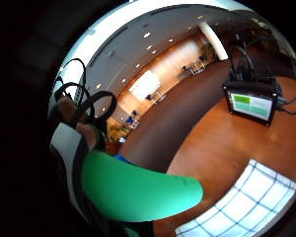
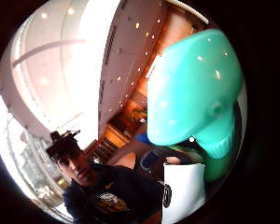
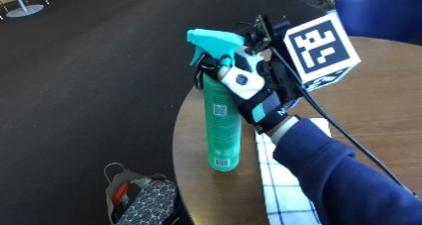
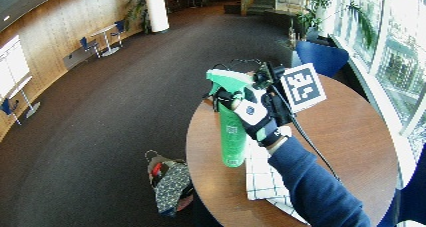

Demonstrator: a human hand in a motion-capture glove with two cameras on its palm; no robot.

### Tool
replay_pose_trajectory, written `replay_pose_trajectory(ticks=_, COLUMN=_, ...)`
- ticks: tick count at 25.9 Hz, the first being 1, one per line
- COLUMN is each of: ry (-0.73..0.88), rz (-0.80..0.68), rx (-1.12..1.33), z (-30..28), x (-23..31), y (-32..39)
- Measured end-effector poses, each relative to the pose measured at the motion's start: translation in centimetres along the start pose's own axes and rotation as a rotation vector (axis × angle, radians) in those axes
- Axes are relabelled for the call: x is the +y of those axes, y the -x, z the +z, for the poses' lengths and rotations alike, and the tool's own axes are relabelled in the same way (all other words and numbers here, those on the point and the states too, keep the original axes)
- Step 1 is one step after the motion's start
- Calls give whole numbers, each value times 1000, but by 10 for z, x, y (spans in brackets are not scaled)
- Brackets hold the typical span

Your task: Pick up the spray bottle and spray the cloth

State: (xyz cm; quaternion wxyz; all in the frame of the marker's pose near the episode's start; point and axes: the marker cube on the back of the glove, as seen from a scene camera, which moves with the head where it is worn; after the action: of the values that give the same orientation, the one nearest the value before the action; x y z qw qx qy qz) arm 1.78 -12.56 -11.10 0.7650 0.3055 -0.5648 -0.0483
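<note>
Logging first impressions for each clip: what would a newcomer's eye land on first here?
The tall teal plastic spray bottle stands out, upright near the edge of the round wooden table, with the black-gloved right hand gripping its neck just under the trigger head. Next comes the white cloth with dark grid lines, lying flat on the table beside the bottle's base, under the blue sleeve.
</note>
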Motion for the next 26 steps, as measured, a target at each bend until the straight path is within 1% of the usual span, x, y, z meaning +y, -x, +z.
replay_pose_trajectory(ticks=4, ry=16, rz=13, rx=20, z=20, x=-9, y=-15)
replay_pose_trajectory(ticks=9, ry=41, rz=39, rx=35, z=36, x=-5, y=-28)
replay_pose_trajectory(ticks=13, ry=100, rz=95, rx=42, z=49, x=-1, y=-39)
replay_pose_trajectory(ticks=17, ry=165, rz=190, rx=35, z=58, x=14, y=-56)
replay_pose_trajectory(ticks=20, ry=203, rz=228, rx=47, z=54, x=21, y=-61)
replay_pose_trajectory(ticks=23, ry=236, rz=203, rx=71, z=37, x=24, y=-57)
replay_pose_trajectory(ticks=26, ry=259, rz=169, rx=105, z=7, x=36, y=-49)
